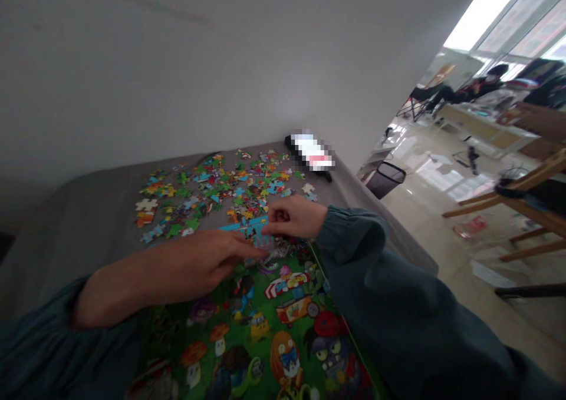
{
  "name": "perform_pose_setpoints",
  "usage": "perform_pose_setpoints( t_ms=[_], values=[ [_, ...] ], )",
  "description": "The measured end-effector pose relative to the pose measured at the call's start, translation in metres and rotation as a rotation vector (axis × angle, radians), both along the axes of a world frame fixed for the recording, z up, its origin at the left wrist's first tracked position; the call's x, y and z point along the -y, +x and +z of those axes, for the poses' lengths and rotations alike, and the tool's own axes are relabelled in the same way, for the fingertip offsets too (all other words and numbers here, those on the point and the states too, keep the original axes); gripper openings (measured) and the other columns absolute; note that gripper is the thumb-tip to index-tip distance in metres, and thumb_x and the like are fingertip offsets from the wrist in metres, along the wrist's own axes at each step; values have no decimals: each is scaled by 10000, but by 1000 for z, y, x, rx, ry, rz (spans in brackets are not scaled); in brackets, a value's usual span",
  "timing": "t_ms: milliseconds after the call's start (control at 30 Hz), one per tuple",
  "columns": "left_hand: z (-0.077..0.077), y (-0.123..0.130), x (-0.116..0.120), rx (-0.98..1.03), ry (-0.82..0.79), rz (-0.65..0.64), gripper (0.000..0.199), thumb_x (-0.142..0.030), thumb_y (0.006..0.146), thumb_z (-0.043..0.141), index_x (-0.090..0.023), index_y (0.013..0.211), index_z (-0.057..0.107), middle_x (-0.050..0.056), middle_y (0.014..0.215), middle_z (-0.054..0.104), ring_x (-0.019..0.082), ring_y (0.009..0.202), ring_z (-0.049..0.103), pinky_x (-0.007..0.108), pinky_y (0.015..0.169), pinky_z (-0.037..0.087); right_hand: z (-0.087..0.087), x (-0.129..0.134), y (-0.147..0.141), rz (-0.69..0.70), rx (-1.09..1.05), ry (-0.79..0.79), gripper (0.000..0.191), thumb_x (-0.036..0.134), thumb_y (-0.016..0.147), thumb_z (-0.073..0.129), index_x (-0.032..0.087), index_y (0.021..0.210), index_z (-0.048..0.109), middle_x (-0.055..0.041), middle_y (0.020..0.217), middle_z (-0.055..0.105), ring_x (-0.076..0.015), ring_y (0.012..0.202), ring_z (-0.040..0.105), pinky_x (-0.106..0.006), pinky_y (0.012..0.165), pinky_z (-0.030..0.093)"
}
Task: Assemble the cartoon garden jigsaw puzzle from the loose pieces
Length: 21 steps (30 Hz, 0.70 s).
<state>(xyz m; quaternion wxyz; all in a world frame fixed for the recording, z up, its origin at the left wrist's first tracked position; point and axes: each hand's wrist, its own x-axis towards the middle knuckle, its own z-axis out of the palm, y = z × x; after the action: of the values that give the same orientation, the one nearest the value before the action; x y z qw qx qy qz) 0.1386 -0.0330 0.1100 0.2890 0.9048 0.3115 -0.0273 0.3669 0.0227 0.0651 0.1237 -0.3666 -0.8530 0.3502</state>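
Note:
My right hand (296, 216) is closed, thumb and curled fingers pinched together at the upper edge of a cartoon jigsaw puzzle (260, 323). Whatever is between those fingertips is too small and blurred to make out. My left hand (216, 258) reaches in from the left with its fingers stretched out. Its fingertips touch or hover just over the puzzle, close to the right fingertips. Green ground with cartoon plants and zombies fills the joined picture, and a blue strip (230, 227) shows along its top. Part of the puzzle is hidden under my left forearm.
Several loose jigsaw pieces (207, 182) lie scattered beyond the puzzle on a grey cloth (106, 191). A phone with a lit, blurred screen (312, 151) leans by the wall. To the right are a dark bin (384, 179), a wooden chair (530, 182) and a person (481, 85) farther back.

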Motion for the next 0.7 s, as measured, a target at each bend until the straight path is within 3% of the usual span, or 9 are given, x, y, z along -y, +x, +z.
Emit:
perform_pose_setpoints(
  t_ms=[67, 167, 233, 300, 400, 500, 600, 700],
  values=[
    [13, -8, -5, 40, 111, 106, 452, -148, 891, 423, -320, 1225, 675, 3, 1170, 701, 189, 1037, 639, 305, 938, 482, -1, -8, 3, -142, -75, 150, 260, 391, 923, 578, 154, 814, 576, 44, 624, 521, -85, 570, 451, -230, 573, 319],
    [37, -25, -11, 166, 356, 462, 358, -326, 948, 435, -274, 1212, 671, -4, 1064, 702, 170, 933, 625, 280, 870, 488, -10, -20, 7, -299, -52, 289, 153, 269, 947, 517, 152, 885, 595, 13, 715, 572, -101, 635, 478, -240, 630, 341],
    [48, -35, -10, 265, 455, 744, 381, -424, 937, 474, -245, 1222, 653, -22, 1045, 705, 161, 911, 622, 264, 844, 487, -17, -26, 8, -298, -4, 335, 104, 213, 924, 537, 145, 938, 614, -23, 815, 621, -124, 726, 521, -254, 707, 379],
    [49, -42, -7, 357, 420, 914, 431, -474, 924, 498, -211, 1240, 626, -26, 1045, 708, 161, 921, 621, 260, 829, 486, -23, -28, 8, -224, 29, 384, 157, 201, 915, 559, 135, 1036, 634, -69, 946, 652, -160, 871, 554, -290, 834, 399],
    [29, -47, 2, 466, 157, 957, 433, -434, 925, 533, -180, 1273, 578, 9, 1108, 690, 165, 949, 607, 265, 797, 491, -24, -22, 5, -110, 70, 440, 294, 245, 948, 530, 154, 1211, 623, -111, 1128, 639, -215, 1062, 525, -365, 973, 365],
    [-2, -51, 13, 544, -108, 996, 289, -299, 941, 521, -195, 1190, 627, 9, 1061, 672, 162, 915, 595, 246, 716, 497, -20, -11, 1, -66, 116, 436, 350, 306, 969, 502, 220, 1293, 603, -105, 1246, 601, -256, 1155, 468, -418, 974, 363],
    [-24, -54, 23, 915, -480, 1133, 268, -202, 929, 541, -209, 1182, 628, 0, 886, 610, 101, 736, 559, 193, 607, 489, -20, -6, -4, -20, 177, 417, 385, 316, 974, 493, 261, 1349, 564, -100, 1358, 539, -280, 1225, 416, -455, 971, 364],
    [-32, -56, 29, 1257, -858, 1205, 314, -65, 910, 468, -176, 1171, 601, -20, 726, 496, 74, 573, 492, 171, 500, 455, -20, -6, -7, 7, 181, 444, 378, 283, 982, 481, 233, 1348, 562, -113, 1367, 539, -278, 1250, 413, -480, 1001, 356]
  ],
)
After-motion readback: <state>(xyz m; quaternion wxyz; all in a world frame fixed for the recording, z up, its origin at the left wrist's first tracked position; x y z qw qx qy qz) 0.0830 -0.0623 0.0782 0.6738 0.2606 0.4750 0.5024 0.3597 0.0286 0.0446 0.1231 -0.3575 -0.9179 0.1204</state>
